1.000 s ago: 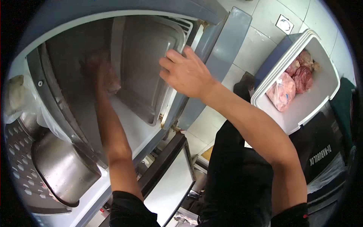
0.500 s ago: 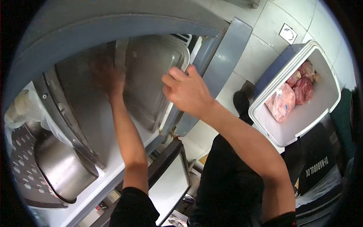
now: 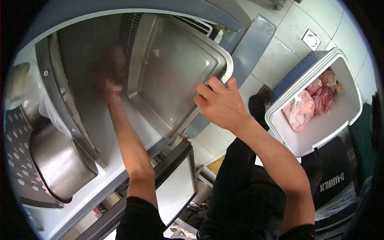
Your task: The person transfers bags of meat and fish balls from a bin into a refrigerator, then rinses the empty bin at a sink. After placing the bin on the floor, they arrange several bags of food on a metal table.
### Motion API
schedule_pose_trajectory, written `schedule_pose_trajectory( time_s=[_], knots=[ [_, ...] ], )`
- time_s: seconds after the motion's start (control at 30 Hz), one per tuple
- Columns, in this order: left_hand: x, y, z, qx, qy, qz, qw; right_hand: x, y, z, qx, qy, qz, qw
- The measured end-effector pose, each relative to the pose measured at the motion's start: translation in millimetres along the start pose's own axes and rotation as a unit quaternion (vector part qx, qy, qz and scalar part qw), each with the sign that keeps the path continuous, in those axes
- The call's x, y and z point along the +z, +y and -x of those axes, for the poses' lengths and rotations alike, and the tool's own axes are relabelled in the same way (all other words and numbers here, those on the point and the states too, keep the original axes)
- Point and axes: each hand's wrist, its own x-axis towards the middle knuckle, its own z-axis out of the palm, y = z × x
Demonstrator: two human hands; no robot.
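A shallow metal tray [image 3: 180, 60] sits tilted inside a grey-framed case, its right corner sticking out past the case's edge. My right hand [image 3: 224, 102] is closed on the tray's near right rim, fingers curled over it. Deeper in the case, my left hand [image 3: 111, 82] is left of the tray and apart from its left edge. Its fingers are blurred and dim, so their pose and anything in them cannot be made out.
A steel pot [image 3: 62, 164] and a perforated metal sheet [image 3: 20, 160] are on the left, beyond a metal divider [image 3: 70, 104]. On the right, a cooler box [image 3: 340, 116] on the tiled floor holds bagged meat [image 3: 300, 110] and several red meat pieces [image 3: 323, 98].
The tray has shifted right and outward with my right hand on its rim. My left hand has come away from the tray's left side. The view has shifted slightly too.
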Motion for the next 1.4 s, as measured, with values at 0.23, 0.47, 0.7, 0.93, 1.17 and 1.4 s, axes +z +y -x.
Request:
schedule_pose_trajectory(
  time_s=[0.23,0.47,0.7,0.93,1.17,1.4],
  knots=[
    [21,51,59,0.072,0.002,0.209,0.975,-3,2,7,-0.015,-0.018,-0.017,1.000],
    [97,88,26,0.441,-0.105,-0.321,0.831,-1,5,9,-0.025,-0.017,-0.024,0.999],
    [119,52,-29,0.575,-0.088,-0.474,0.661,-8,6,3,-0.024,-0.025,0.003,0.999],
    [142,59,-36,0.507,-0.120,-0.471,0.712,-3,9,0,-0.035,-0.009,-0.012,0.999],
    [103,53,-53,0.347,-0.219,-0.530,0.742,-3,7,-4,-0.016,0.014,-0.007,1.000],
    [64,7,-79,0.384,-0.152,-0.614,0.673,-8,11,-6,-0.013,0.013,0.012,1.000]
  ],
)
